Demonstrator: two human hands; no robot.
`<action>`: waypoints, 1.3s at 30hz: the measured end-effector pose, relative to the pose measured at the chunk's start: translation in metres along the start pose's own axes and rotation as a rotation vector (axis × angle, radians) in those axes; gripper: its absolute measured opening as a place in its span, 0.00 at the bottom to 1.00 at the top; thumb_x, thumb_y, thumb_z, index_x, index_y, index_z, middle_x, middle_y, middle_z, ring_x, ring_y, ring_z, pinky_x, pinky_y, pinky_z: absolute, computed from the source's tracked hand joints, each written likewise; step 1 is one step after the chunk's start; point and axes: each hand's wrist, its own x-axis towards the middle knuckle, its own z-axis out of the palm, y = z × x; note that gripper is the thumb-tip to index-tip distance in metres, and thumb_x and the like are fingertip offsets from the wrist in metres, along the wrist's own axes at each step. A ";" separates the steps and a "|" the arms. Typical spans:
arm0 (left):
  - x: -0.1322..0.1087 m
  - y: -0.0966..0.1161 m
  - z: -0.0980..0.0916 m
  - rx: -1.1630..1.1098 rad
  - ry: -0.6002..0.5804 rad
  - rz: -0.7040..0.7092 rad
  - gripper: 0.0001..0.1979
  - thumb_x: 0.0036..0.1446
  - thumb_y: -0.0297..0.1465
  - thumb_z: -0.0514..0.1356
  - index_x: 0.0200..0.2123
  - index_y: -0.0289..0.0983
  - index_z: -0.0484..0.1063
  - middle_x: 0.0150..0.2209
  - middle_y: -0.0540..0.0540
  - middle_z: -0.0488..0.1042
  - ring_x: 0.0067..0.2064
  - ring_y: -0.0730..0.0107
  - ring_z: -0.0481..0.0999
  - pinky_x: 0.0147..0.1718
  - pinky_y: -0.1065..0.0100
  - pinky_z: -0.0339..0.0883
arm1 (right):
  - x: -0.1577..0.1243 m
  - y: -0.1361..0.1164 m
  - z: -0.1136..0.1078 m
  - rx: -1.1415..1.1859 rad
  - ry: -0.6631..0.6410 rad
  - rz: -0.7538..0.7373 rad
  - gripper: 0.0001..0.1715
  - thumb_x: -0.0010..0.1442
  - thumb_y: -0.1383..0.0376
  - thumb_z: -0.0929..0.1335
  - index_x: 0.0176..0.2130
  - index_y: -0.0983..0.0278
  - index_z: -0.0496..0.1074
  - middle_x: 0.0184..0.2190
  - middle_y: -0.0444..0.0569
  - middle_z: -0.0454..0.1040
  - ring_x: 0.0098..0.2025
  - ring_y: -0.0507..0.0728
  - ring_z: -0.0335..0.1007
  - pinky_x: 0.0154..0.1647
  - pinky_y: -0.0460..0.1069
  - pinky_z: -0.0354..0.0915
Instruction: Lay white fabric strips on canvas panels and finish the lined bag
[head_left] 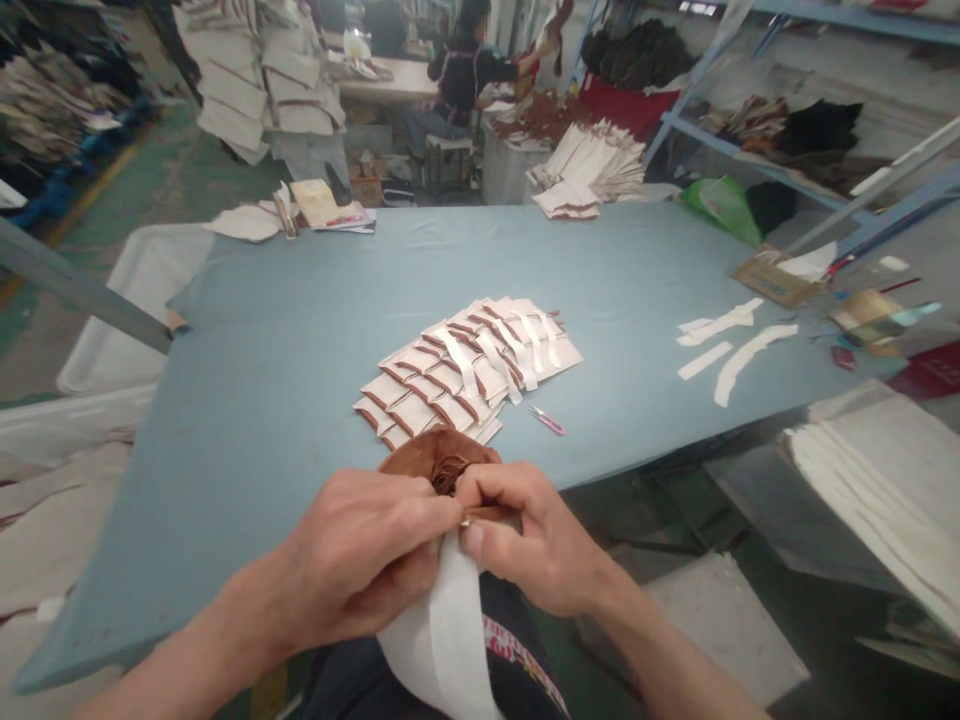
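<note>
Both hands meet close to my body at the table's near edge. My left hand [367, 550] pinches a brown leather piece [412, 455] with a white strip [457, 630] hanging down from it toward my lap. Beside it, my right hand [529, 530] has thumb and forefinger closed on the same leather piece, at the top of the strip. The leather looks gathered into folds between the hands. Just beyond lie overlapping rows of cream pieces with brown edges [427, 385], several white strips [491, 360] laid across them. Small pink-handled thread snips [547, 420] rest to their right.
The blue-covered table [285, 340] carries more white strips [724, 360] and a cardboard box [780, 275] at the right. Stacked cream pieces [577, 175] and papers [330, 205] sit along its far edge. White bins [127, 300] stand left. A person [461, 80] sits at a far table.
</note>
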 end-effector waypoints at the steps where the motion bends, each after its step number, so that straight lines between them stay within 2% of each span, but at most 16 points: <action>1: -0.001 -0.002 0.000 0.007 0.009 0.045 0.13 0.67 0.20 0.53 0.50 0.40 0.66 0.26 0.51 0.75 0.23 0.71 0.71 0.25 0.68 0.61 | 0.000 0.004 0.000 0.088 -0.031 0.032 0.10 0.53 0.59 0.67 0.26 0.61 0.65 0.20 0.36 0.56 0.23 0.49 0.48 0.25 0.45 0.49; 3: -0.001 -0.005 0.001 0.067 0.027 0.113 0.10 0.72 0.22 0.50 0.51 0.38 0.66 0.27 0.49 0.76 0.23 0.70 0.71 0.25 0.69 0.63 | 0.002 0.012 -0.002 0.221 -0.075 0.077 0.13 0.53 0.56 0.69 0.28 0.63 0.67 0.21 0.38 0.59 0.24 0.49 0.49 0.25 0.45 0.50; 6: -0.001 -0.008 0.000 0.209 0.030 0.157 0.09 0.74 0.24 0.49 0.50 0.36 0.67 0.27 0.47 0.78 0.24 0.69 0.75 0.26 0.70 0.67 | 0.008 0.019 -0.003 0.271 -0.096 0.127 0.14 0.53 0.55 0.68 0.28 0.64 0.69 0.22 0.40 0.62 0.25 0.50 0.52 0.25 0.45 0.50; 8: -0.002 -0.010 0.000 0.234 0.024 0.166 0.09 0.73 0.24 0.50 0.49 0.36 0.67 0.27 0.46 0.78 0.25 0.68 0.76 0.26 0.70 0.68 | 0.011 0.019 -0.002 0.238 -0.091 0.176 0.13 0.52 0.56 0.68 0.27 0.64 0.69 0.22 0.40 0.62 0.24 0.49 0.51 0.24 0.45 0.49; 11: -0.006 -0.011 0.001 0.152 0.044 0.142 0.12 0.67 0.21 0.52 0.51 0.37 0.67 0.26 0.49 0.77 0.23 0.70 0.74 0.24 0.70 0.65 | 0.014 0.012 0.001 0.156 -0.079 0.211 0.10 0.49 0.58 0.67 0.26 0.63 0.67 0.21 0.39 0.60 0.24 0.49 0.50 0.24 0.45 0.49; 13: -0.009 -0.009 0.000 0.065 0.082 0.070 0.16 0.62 0.20 0.53 0.51 0.38 0.67 0.25 0.52 0.75 0.22 0.72 0.72 0.24 0.71 0.63 | 0.013 0.004 0.003 0.077 -0.062 0.167 0.09 0.49 0.59 0.66 0.26 0.62 0.66 0.21 0.39 0.60 0.24 0.49 0.51 0.24 0.45 0.50; 15: -0.009 -0.004 -0.004 -0.011 0.104 -0.045 0.15 0.60 0.22 0.54 0.50 0.38 0.66 0.27 0.53 0.74 0.23 0.73 0.71 0.25 0.71 0.63 | 0.010 -0.003 0.003 -0.030 -0.037 0.087 0.07 0.49 0.61 0.65 0.25 0.62 0.66 0.21 0.39 0.61 0.24 0.49 0.52 0.24 0.45 0.51; 19: -0.006 0.004 -0.018 -0.168 -0.007 -0.214 0.05 0.67 0.27 0.53 0.42 0.40 0.68 0.30 0.55 0.73 0.26 0.76 0.72 0.27 0.75 0.63 | 0.003 -0.014 0.002 -0.221 -0.022 -0.030 0.06 0.50 0.64 0.63 0.26 0.63 0.68 0.19 0.39 0.62 0.22 0.49 0.54 0.23 0.45 0.50; 22: -0.005 -0.001 -0.020 -0.188 -0.093 -0.178 0.11 0.74 0.26 0.51 0.36 0.40 0.67 0.27 0.56 0.70 0.26 0.77 0.69 0.26 0.75 0.60 | -0.001 -0.014 0.004 -0.227 -0.024 -0.076 0.04 0.50 0.67 0.63 0.26 0.63 0.67 0.19 0.39 0.62 0.22 0.49 0.54 0.24 0.45 0.50; 24: -0.008 -0.008 -0.012 -0.182 -0.045 -0.095 0.15 0.77 0.30 0.51 0.33 0.40 0.65 0.25 0.56 0.68 0.24 0.75 0.64 0.25 0.72 0.56 | -0.003 -0.009 0.009 -0.145 -0.032 -0.075 0.04 0.51 0.67 0.64 0.25 0.62 0.66 0.19 0.38 0.62 0.22 0.48 0.53 0.23 0.45 0.50; 26: -0.013 -0.014 0.004 -0.245 0.076 -0.062 0.19 0.78 0.37 0.52 0.31 0.40 0.64 0.23 0.56 0.65 0.23 0.74 0.60 0.24 0.69 0.52 | -0.003 0.000 0.014 -0.018 -0.029 -0.054 0.04 0.51 0.65 0.65 0.26 0.62 0.67 0.19 0.38 0.61 0.21 0.48 0.52 0.22 0.45 0.49; 29: -0.018 -0.017 0.033 -0.380 0.234 -0.139 0.25 0.77 0.47 0.49 0.28 0.40 0.60 0.22 0.56 0.63 0.22 0.74 0.60 0.23 0.70 0.53 | -0.001 0.011 0.021 0.183 -0.017 -0.054 0.06 0.53 0.63 0.66 0.27 0.62 0.67 0.20 0.37 0.60 0.21 0.48 0.49 0.22 0.45 0.49; 31: -0.019 -0.016 0.048 -0.417 0.269 -0.190 0.27 0.76 0.51 0.45 0.28 0.41 0.59 0.22 0.55 0.64 0.22 0.74 0.61 0.23 0.71 0.56 | -0.001 0.013 0.022 0.220 -0.014 -0.095 0.06 0.53 0.63 0.67 0.26 0.62 0.67 0.21 0.38 0.60 0.22 0.48 0.50 0.23 0.45 0.51; 33: -0.019 -0.014 0.051 -0.443 0.263 -0.226 0.28 0.75 0.54 0.44 0.28 0.41 0.59 0.22 0.54 0.64 0.22 0.73 0.62 0.23 0.71 0.58 | -0.002 0.009 0.019 0.128 -0.014 -0.146 0.06 0.54 0.64 0.66 0.26 0.62 0.67 0.22 0.39 0.63 0.23 0.49 0.54 0.25 0.45 0.53; 35: -0.017 -0.014 0.043 -0.457 0.235 -0.238 0.31 0.73 0.57 0.42 0.28 0.40 0.60 0.23 0.54 0.64 0.23 0.73 0.62 0.23 0.71 0.59 | -0.004 0.002 0.014 -0.044 -0.013 -0.180 0.04 0.53 0.66 0.65 0.27 0.63 0.68 0.23 0.39 0.64 0.24 0.49 0.56 0.26 0.45 0.54; 39: -0.005 -0.007 0.005 -0.411 0.087 -0.213 0.33 0.75 0.55 0.41 0.30 0.38 0.68 0.25 0.52 0.67 0.26 0.72 0.65 0.28 0.69 0.59 | -0.009 -0.013 0.006 -0.342 0.017 -0.236 0.05 0.53 0.70 0.64 0.27 0.63 0.68 0.23 0.39 0.66 0.25 0.49 0.59 0.28 0.45 0.54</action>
